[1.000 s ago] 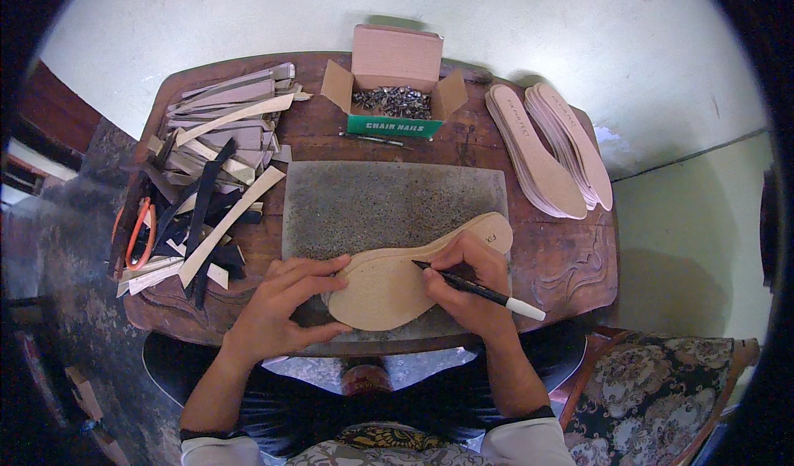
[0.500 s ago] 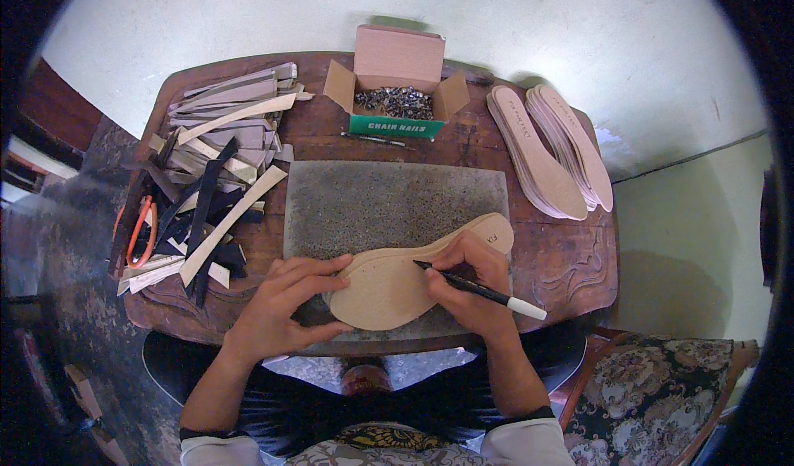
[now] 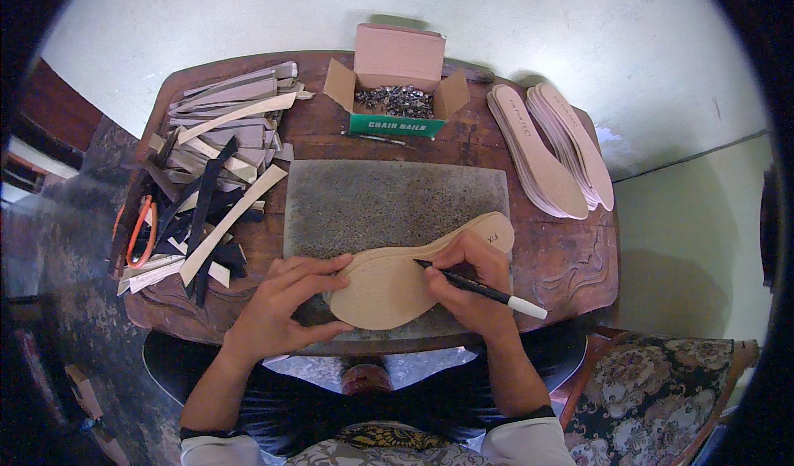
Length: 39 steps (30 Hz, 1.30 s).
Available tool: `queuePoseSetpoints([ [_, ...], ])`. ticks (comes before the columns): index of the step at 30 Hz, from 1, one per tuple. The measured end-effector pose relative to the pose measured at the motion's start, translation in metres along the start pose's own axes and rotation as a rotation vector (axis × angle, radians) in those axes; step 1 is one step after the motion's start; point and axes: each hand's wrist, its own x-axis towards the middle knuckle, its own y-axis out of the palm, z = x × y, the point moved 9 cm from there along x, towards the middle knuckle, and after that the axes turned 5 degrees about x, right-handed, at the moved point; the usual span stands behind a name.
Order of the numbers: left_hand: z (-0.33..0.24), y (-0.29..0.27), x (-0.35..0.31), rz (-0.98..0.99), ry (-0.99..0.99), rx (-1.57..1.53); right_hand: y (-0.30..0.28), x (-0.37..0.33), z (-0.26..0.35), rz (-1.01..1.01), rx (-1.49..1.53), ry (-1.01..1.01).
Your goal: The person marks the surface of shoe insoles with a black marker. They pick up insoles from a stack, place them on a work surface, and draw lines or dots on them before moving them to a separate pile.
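1. Seen from the head view, the grey slab [image 3: 389, 197] lies in the middle of the small wooden table [image 3: 571, 259] and serves as the landmark for everything else.
2. On the slab's near edge lies a tan insole [image 3: 389, 288], its toe end reaching toward the slab's right corner.
3. Left hand [image 3: 285, 305] lies flat, fingers spread, pressing down on the insole's heel end at the slab's near left; it grips nothing.
4. Right hand [image 3: 467, 280] is closed around a black pen [image 3: 484, 288], its tip touching the insole and its white end pointing away right of the slab.
5. Behind the slab stands an open cardboard box [image 3: 397, 65] of small metal nails [image 3: 395, 100].
6. Left of the slab lies a heap of strips [image 3: 215, 160], pale and dark, with orange-handled pliers [image 3: 141, 230] beyond.
7. Right of the slab, behind it, rests a stack of pink insoles [image 3: 546, 152].
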Motion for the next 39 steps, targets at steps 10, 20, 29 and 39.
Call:
queuePoseSetpoints([
  [10,0.002,0.001,-0.002,0.0,0.007,-0.012,-0.001,-0.006,-0.013,-0.018,0.167,0.183],
  [20,0.0,0.002,-0.004,0.029,-0.01,0.014,-0.002,-0.009,0.001,-0.031,0.218,0.056],
  [29,-0.003,0.002,-0.004,0.032,0.027,0.026,-0.004,-0.011,0.013,0.143,0.097,0.091],
  [39,-0.002,0.002,-0.003,0.051,0.023,0.024,0.027,-0.01,0.027,0.435,-0.318,-0.139],
])
